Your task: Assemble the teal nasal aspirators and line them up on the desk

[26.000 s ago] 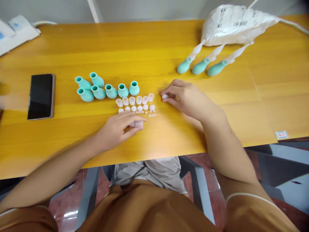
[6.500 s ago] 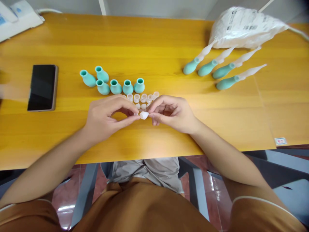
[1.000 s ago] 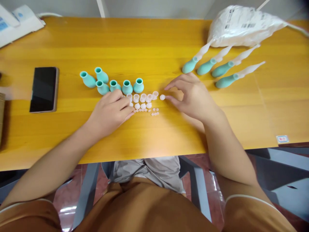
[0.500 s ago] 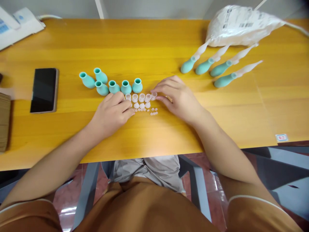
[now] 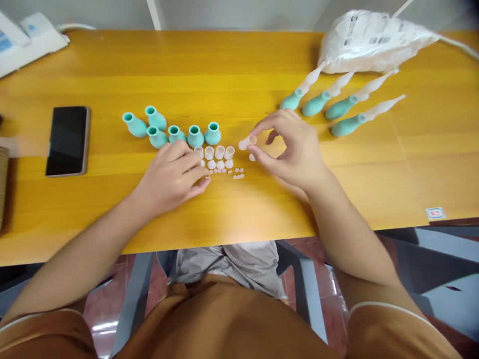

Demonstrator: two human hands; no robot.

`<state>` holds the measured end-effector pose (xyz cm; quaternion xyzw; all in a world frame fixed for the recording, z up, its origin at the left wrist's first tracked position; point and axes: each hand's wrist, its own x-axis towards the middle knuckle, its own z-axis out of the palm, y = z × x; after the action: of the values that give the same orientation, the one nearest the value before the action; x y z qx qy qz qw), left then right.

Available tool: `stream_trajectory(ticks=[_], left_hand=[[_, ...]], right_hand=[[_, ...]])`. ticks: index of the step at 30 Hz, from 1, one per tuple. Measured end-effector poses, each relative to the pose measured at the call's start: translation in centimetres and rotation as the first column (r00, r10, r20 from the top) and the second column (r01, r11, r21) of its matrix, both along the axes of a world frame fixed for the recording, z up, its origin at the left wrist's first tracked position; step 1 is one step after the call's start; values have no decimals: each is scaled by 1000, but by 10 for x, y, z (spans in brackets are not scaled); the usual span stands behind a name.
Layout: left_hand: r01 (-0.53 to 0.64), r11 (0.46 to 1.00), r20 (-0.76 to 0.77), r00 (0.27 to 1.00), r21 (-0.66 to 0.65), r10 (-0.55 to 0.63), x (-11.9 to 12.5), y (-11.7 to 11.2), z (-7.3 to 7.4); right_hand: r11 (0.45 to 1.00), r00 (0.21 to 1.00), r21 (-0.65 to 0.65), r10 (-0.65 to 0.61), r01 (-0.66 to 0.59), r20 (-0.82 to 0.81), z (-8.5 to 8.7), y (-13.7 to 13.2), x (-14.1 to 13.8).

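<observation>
My right hand (image 5: 290, 149) pinches a small translucent plastic cup-shaped piece (image 5: 245, 143) between thumb and index finger, just above the table. A small whitish piece (image 5: 252, 157) shows below that thumb. My left hand (image 5: 174, 174) rests left of the loose parts, its fingers curled and thumb near the index fingertip; whatever lies between them is too small to make out. Beside it are a row of clear cup-shaped pieces (image 5: 219, 152), a row of white rounded pieces (image 5: 220, 164) and several tiny discs (image 5: 238, 177). Behind stand several open-necked teal bulbs (image 5: 194, 135).
At the right lie several teal bulbs with long whitish nozzles (image 5: 348, 124), in front of a clear plastic bag (image 5: 374, 42). A phone (image 5: 68, 142) lies at the left, with a cardboard box (image 5: 3, 187) by the edge. A white device (image 5: 33, 40) stands far left.
My right hand has taken the rightmost cup-shaped piece from its row, lifted it and moved right. My left hand has barely shifted, its thumb slightly lower.
</observation>
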<state>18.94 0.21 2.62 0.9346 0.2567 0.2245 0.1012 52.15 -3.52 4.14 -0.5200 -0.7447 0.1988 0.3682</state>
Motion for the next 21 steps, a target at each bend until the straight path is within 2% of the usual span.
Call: stream_trajectory(ticks=[2, 4, 7, 9, 13, 21], left_hand=[[16, 999, 87, 996, 43, -20, -1, -1, 2], [0, 999, 161, 987, 39, -6, -1, -4, 6], [-47, 996, 241, 968, -81, 65, -1, -12, 13], [-69, 988, 272, 956, -140, 106, -1, -16, 18], [-106, 982, 276, 950, -155, 146, 2, -23, 23], [17, 994, 376, 926, -111, 26, 9, -25, 25]], right_hand=[[998, 987, -39, 40, -46, -154, 0, -6, -7], [984, 947, -100, 114, -150, -300, -2, -12, -17], [937, 864, -150, 218, -314, -453, -8, -18, -30], [915, 818, -147, 254, -377, -515, -11, -20, -36], [895, 780, -152, 269, -419, -565, -14, -22, -43], [891, 781, -169, 262, -422, -566, -17, -24, -46]])
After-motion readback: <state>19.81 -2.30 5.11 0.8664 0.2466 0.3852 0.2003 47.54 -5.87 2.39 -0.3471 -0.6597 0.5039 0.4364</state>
